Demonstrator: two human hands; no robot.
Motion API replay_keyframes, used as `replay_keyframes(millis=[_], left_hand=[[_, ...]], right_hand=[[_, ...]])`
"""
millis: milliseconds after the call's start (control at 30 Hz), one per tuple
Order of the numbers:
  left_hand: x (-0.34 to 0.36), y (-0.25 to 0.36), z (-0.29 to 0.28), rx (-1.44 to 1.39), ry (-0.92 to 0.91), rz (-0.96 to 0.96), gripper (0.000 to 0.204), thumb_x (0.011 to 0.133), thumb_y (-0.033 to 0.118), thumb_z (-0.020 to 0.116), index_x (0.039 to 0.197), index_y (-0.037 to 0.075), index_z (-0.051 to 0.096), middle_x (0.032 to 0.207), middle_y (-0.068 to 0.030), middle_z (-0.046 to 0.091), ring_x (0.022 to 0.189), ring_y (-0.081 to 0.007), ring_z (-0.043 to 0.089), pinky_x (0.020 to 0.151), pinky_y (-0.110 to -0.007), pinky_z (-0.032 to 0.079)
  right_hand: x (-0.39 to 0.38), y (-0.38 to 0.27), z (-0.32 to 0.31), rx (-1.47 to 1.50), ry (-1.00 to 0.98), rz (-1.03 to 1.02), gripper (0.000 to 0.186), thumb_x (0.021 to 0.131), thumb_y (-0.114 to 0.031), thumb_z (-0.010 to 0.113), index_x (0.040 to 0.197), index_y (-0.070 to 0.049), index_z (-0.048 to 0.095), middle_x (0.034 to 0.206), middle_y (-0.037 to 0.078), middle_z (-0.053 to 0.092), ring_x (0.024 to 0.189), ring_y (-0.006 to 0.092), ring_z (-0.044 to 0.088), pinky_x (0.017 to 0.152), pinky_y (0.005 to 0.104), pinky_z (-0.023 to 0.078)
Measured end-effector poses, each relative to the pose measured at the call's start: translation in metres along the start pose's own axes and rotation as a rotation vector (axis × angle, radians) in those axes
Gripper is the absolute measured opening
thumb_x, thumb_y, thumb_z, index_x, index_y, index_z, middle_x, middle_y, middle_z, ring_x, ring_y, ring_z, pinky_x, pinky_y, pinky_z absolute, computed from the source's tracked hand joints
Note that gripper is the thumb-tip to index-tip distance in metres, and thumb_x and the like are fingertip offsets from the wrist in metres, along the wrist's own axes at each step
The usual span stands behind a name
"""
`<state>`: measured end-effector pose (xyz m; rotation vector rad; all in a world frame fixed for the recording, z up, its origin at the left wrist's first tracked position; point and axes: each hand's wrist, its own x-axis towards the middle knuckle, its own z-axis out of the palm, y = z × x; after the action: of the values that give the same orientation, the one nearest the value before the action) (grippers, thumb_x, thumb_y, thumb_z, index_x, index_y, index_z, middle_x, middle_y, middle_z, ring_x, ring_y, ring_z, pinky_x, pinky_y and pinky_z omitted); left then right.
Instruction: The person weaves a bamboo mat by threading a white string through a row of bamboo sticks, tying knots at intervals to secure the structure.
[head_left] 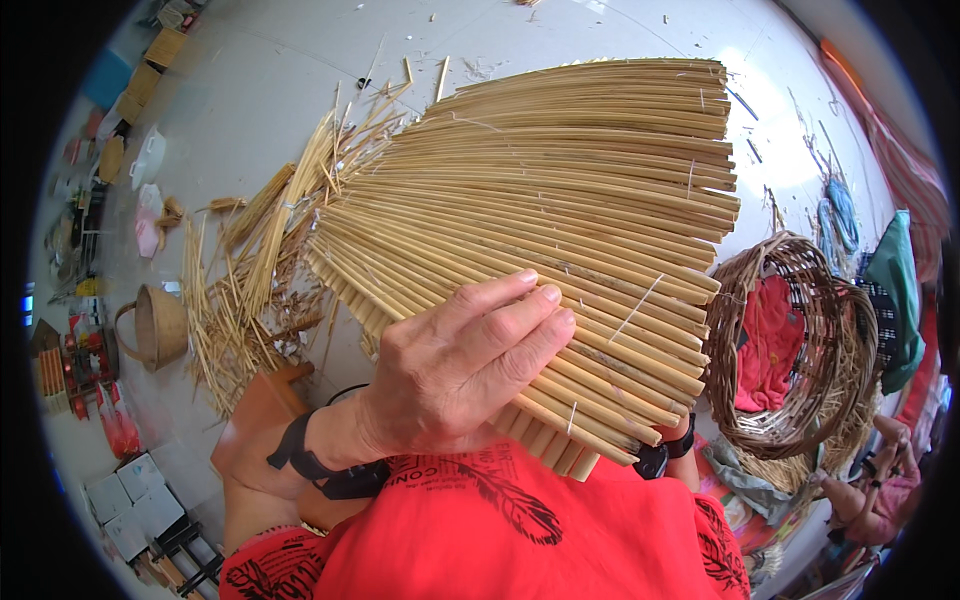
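A fan-shaped straw mat (540, 200) lies raised in front of me, its pale golden stalks set side by side with short white threads across them. The stalks crowd together at the left and spread toward the right. A second layer of stalks shows under its near edge. My left hand (470, 350) is closed over that near edge, fingers straight and together on the upper face; the thumb is hidden. My right hand is concealed beneath the mat at its near right corner. Only the right wrist with a black strap (680, 440) shows there.
Loose straw stalks (265, 240) lie heaped on the pale floor at the left, near a small basket (160, 325). At the right stands a brown wicker basket (735, 400) with red cloth (770, 345) in it. Another person's hands (885, 455) appear at the far right.
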<state>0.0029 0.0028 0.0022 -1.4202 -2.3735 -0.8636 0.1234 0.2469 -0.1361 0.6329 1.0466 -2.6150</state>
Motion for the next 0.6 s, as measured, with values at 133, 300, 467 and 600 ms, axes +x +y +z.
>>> replay_keyframes(millis=[133, 300, 467, 600], left_hand=[[0.001, 0.004, 0.003, 0.03, -0.048, 0.027, 0.049, 0.069, 0.024, 0.073, 0.111, -0.001, 0.067, 0.11, -0.0146, 0.066, 0.103, -0.0334, 0.067, 0.076, -0.037, 0.061], [0.003, 0.004, 0.009, 0.046, -0.07, 0.065, 0.05, 0.068, 0.024, 0.073, 0.112, -0.001, 0.067, 0.11, -0.0143, 0.067, 0.103, -0.0331, 0.066, 0.077, -0.037, 0.061], [0.005, 0.008, 0.015, 0.083, -0.079, 0.064, 0.03, 0.079, 0.012, 0.062, 0.107, 0.003, 0.07, 0.106, -0.008, 0.066, 0.102, -0.0269, 0.066, 0.072, -0.031, 0.061], [0.001, 0.001, 0.022, 0.107, -0.084, 0.114, 0.036, 0.076, 0.017, 0.064, 0.109, 0.001, 0.069, 0.107, -0.0099, 0.066, 0.103, -0.0296, 0.066, 0.075, -0.034, 0.061]], right_hand=[[-0.004, -0.004, 0.001, -0.007, 0.004, -0.018, 0.03, 0.094, -0.01, 0.057, 0.123, -0.003, 0.055, 0.119, 0.009, 0.062, 0.104, 0.0219, 0.061, 0.09, 0.0352, 0.05], [-0.006, -0.003, 0.004, -0.015, 0.014, -0.038, 0.028, 0.093, -0.006, 0.058, 0.121, -0.003, 0.056, 0.118, 0.009, 0.063, 0.103, 0.0218, 0.061, 0.089, 0.0346, 0.05], [-0.008, -0.002, 0.008, -0.036, 0.017, -0.061, 0.027, 0.092, -0.003, 0.059, 0.119, -0.002, 0.058, 0.117, 0.009, 0.063, 0.102, 0.0217, 0.061, 0.089, 0.0339, 0.05], [-0.001, -0.01, 0.02, -0.113, 0.02, -0.133, 0.026, 0.091, 0.0, 0.06, 0.117, -0.001, 0.059, 0.116, 0.009, 0.063, 0.102, 0.0217, 0.061, 0.088, 0.0334, 0.05]])
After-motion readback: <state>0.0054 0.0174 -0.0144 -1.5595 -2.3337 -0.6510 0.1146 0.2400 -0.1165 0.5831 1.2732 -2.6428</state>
